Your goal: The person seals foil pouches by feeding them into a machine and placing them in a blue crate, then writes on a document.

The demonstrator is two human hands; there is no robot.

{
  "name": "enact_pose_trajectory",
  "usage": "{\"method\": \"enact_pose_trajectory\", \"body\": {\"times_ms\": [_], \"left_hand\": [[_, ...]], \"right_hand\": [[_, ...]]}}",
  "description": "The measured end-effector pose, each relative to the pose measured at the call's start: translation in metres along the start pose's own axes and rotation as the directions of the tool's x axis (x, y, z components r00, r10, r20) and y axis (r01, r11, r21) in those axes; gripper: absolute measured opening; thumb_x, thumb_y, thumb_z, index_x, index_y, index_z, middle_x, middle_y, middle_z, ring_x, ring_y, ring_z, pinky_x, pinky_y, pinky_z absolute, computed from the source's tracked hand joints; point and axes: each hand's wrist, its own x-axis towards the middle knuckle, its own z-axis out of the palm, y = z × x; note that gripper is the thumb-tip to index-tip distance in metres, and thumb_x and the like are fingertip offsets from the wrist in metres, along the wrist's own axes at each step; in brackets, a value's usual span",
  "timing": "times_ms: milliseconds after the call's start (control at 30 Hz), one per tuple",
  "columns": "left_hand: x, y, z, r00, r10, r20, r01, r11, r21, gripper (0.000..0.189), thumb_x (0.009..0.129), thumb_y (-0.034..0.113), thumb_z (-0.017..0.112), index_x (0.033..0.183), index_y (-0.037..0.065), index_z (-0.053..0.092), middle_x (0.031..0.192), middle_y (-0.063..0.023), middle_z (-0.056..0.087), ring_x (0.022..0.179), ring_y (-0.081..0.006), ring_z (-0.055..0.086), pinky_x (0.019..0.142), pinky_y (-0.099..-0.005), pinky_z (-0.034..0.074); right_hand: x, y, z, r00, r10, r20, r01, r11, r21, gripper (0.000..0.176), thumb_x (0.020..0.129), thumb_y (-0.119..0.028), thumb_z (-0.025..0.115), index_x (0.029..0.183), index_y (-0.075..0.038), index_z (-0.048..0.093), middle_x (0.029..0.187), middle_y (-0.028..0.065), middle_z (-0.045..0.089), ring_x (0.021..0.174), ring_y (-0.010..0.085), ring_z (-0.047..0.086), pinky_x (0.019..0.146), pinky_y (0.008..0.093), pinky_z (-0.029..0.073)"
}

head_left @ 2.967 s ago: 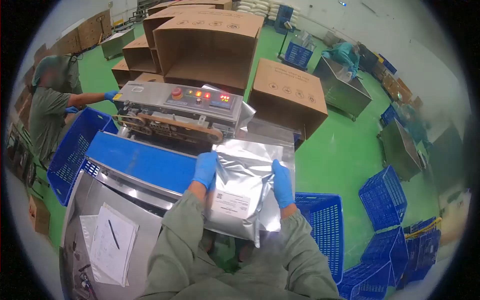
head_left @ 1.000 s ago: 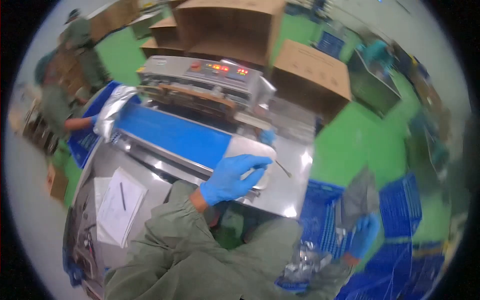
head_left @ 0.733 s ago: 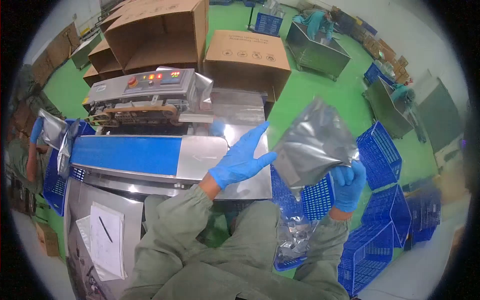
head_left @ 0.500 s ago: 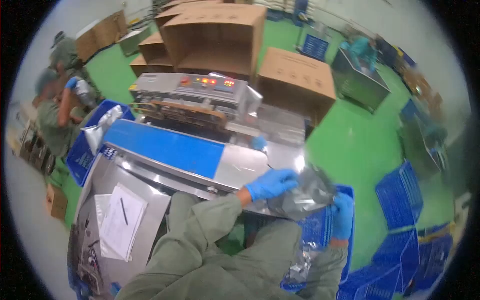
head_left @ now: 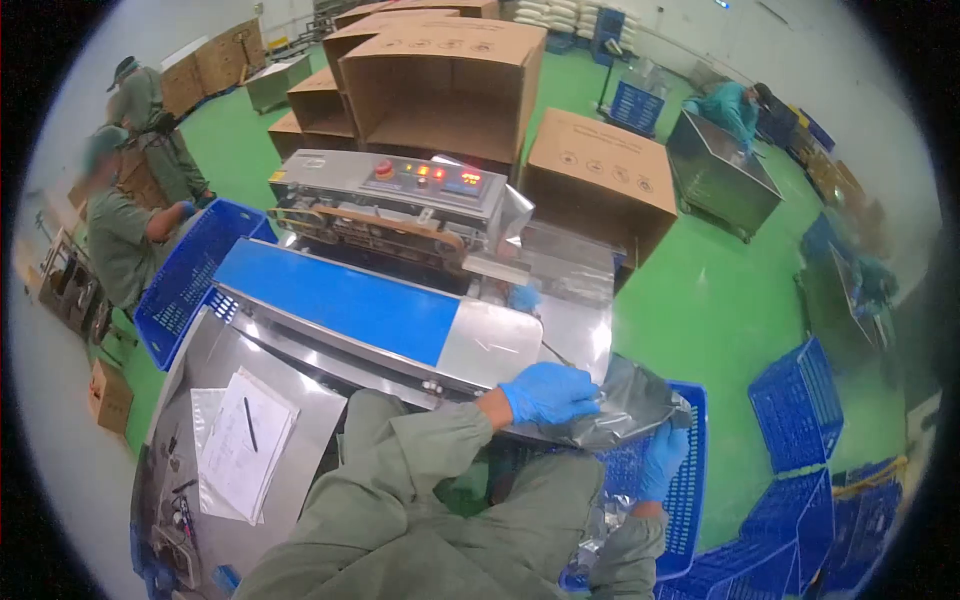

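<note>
A shiny silver foil pouch stretches between my two gloved hands, over the right end of the steel work surface and the edge of a blue crate. My left hand, in a blue glove, pinches the pouch's left end. At its right end, the fingers of my right hand close on the pouch from below. More foil pouches lie in the blue crate beside my right leg, partly hidden by my sleeve. A band sealing machine with lit red displays stands ahead, behind its blue conveyor belt.
Papers with a pen lie on the steel table at left. Large cardboard boxes stand behind the machine. A blue crate sits at the belt's far left end, near a seated person. Stacked blue crates line the right.
My right hand has moved slightly left and down, still gripping the pouch. The person at left has lowered a raised hand, and the silver pouch over the left crate is no longer visible there.
</note>
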Motion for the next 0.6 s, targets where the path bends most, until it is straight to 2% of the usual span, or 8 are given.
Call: {"method": "enact_pose_trajectory", "body": {"times_ms": [133, 233, 267, 300, 333, 400, 433, 600], "left_hand": [[-0.026, 0.004, -0.038, 0.999, 0.022, -0.037, -0.017, 0.992, 0.127, 0.017, 0.086, 0.027, 0.059, 0.089, 0.011, 0.061, 0.086, -0.0122, 0.062, 0.079, -0.0319, 0.061, 0.068, -0.0402, 0.049], [-0.051, 0.001, -0.043, 0.868, -0.042, -0.495, -0.003, 0.996, -0.09, 0.024, 0.086, 0.022, 0.061, 0.107, 0.009, 0.064, 0.085, -0.0087, 0.064, 0.077, -0.025, 0.063, 0.071, -0.0331, 0.05], [-0.053, 0.008, -0.049, 0.871, -0.045, -0.488, -0.005, 0.995, -0.1, 0.024, 0.086, 0.022, 0.061, 0.107, 0.009, 0.064, 0.085, -0.0087, 0.064, 0.077, -0.025, 0.063, 0.071, -0.0331, 0.05], [-0.054, 0.021, -0.061, 0.753, -0.311, -0.581, 0.032, 0.898, -0.439, 0.022, 0.087, 0.021, 0.061, 0.102, 0.006, 0.065, 0.082, -0.0051, 0.062, 0.074, -0.0194, 0.06, 0.069, -0.03, 0.049], [-0.053, 0.026, -0.072, 0.6, -0.573, -0.558, -0.006, 0.694, -0.72, 0.022, 0.088, 0.021, 0.061, 0.098, 0.002, 0.065, 0.079, -0.0016, 0.061, 0.071, -0.0138, 0.058, 0.067, -0.0269, 0.047], [-0.042, 0.001, -0.083, 0.518, -0.683, -0.516, -0.142, 0.526, -0.838, 0.02, 0.087, 0.019, 0.06, 0.093, 0.0, 0.065, 0.077, 0.0003, 0.059, 0.07, -0.0108, 0.054, 0.064, -0.0251, 0.045], [-0.036, -0.017, -0.085, 0.449, -0.779, -0.437, -0.284, 0.34, -0.897, 0.019, 0.087, 0.017, 0.059, 0.088, -0.001, 0.065, 0.074, 0.0021, 0.056, 0.068, -0.0077, 0.05, 0.062, -0.0233, 0.043], [-0.06, -0.134, -0.055, 0.417, -0.839, -0.349, 0.007, 0.387, -0.922, 0.022, 0.085, 0.019, 0.058, 0.081, -0.002, 0.064, 0.075, -0.0031, 0.061, 0.068, -0.0111, 0.052, 0.061, -0.0287, 0.043]], "right_hand": [[-0.003, -0.039, 0.001, 0.965, -0.151, -0.213, 0.136, 0.987, -0.086, 0.023, 0.091, -0.009, 0.047, 0.104, 0.005, 0.06, 0.087, 0.0108, 0.064, 0.074, 0.0163, 0.056, 0.066, 0.032, 0.045], [-0.009, -0.085, -0.003, 0.956, -0.188, -0.227, 0.222, 0.966, 0.134, 0.018, 0.089, -0.007, 0.047, 0.09, 0.004, 0.06, 0.076, 0.0081, 0.059, 0.067, 0.0151, 0.05, 0.062, 0.0307, 0.041], [-0.005, -0.1, 0.001, 0.957, -0.181, -0.228, 0.213, 0.969, 0.127, 0.018, 0.089, -0.007, 0.047, 0.09, 0.004, 0.06, 0.076, 0.0081, 0.059, 0.067, 0.0151, 0.05, 0.062, 0.0307, 0.041], [0.003, -0.114, 0.005, 0.958, -0.218, -0.186, 0.232, 0.971, 0.055, 0.017, 0.089, -0.008, 0.047, 0.086, 0.004, 0.059, 0.073, 0.0069, 0.056, 0.066, 0.0149, 0.048, 0.061, 0.0311, 0.04], [0.013, -0.126, 0.014, 0.955, -0.259, -0.143, 0.26, 0.966, -0.012, 0.018, 0.09, -0.01, 0.048, 0.081, 0.003, 0.057, 0.071, 0.0058, 0.053, 0.066, 0.0147, 0.047, 0.061, 0.0315, 0.039], [0.032, -0.136, 0.058, 0.886, -0.452, -0.105, 0.424, 0.881, -0.212, 0.026, 0.093, -0.016, 0.047, 0.075, 0.002, 0.054, 0.071, 0.0051, 0.051, 0.067, 0.0142, 0.047, 0.061, 0.0321, 0.039], [0.046, -0.124, 0.083, 0.95, -0.307, -0.054, 0.306, 0.952, -0.025, 0.03, 0.094, -0.018, 0.046, 0.073, 0.002, 0.053, 0.069, 0.0051, 0.05, 0.066, 0.0137, 0.046, 0.06, 0.0322, 0.038], [0.055, -0.063, 0.175, 0.974, -0.065, 0.216, 0.021, 0.98, 0.197, 0.036, 0.094, -0.027, 0.049, 0.072, 0.001, 0.054, 0.063, 0.0041, 0.049, 0.06, 0.0119, 0.043, 0.056, 0.0322, 0.037]]}}
